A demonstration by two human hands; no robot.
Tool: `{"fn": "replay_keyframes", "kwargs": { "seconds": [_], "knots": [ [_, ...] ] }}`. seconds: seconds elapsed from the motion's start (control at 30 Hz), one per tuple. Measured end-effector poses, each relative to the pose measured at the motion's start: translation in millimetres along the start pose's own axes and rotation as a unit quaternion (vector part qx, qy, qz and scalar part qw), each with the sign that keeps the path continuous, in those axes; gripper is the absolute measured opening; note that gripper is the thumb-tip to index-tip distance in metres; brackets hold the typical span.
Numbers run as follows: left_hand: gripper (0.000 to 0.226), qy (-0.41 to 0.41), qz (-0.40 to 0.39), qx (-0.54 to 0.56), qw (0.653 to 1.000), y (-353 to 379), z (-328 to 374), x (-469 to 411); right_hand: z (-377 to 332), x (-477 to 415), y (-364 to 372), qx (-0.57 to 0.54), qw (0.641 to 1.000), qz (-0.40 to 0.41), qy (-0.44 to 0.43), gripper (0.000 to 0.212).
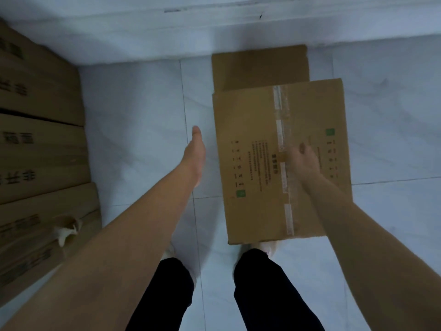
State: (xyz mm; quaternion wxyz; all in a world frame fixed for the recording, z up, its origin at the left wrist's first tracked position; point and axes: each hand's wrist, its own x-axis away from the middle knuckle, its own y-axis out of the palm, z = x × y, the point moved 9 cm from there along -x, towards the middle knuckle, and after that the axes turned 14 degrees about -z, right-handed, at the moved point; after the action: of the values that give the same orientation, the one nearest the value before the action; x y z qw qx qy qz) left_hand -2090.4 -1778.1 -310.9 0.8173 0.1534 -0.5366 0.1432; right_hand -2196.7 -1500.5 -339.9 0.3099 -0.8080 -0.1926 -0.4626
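Cardboard box (pixel 257 163), flattened, hung from the right hand (pixel 306 161), fingers curled gripping its middle. The left hand (pixel 195 154), fingers straight and together, hovered beside its edge, probably to steady it.

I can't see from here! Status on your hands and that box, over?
Right hand grips taped cardboard box. Left hand open beside it. Flat cardboard lies ahead; stacked boxes at left.
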Motion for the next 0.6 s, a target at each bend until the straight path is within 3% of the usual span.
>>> {"fn": "replay_keyframes", "kwargs": {
  "seconds": [0.2, 0.37, 0.5, 0.6],
  "knots": [
    [0.067, 0.012, -0.049, -0.022, 0.998, 29, -21, -44, 67, -29, -97, 0.077, 0.983, 0.146, 0.085, 0.087],
    [0.063, -0.02, -0.107, 0.016, 0.994, 47, -65, -64, 110, -41, -97, -0.043, 0.994, 0.077, 0.071, 0.1],
    [0.059, -0.011, -0.055, 0.057, 0.997, 31, -65, -46, 113, -26, -94, -0.043, 0.989, 0.087, 0.114, 0.089],
    [0.079, 0.021, -0.051, 0.097, 0.994, 2, -48, -27, 89, 4, -74, -0.091, 0.988, 0.076, 0.095, 0.088]
  ]
}}
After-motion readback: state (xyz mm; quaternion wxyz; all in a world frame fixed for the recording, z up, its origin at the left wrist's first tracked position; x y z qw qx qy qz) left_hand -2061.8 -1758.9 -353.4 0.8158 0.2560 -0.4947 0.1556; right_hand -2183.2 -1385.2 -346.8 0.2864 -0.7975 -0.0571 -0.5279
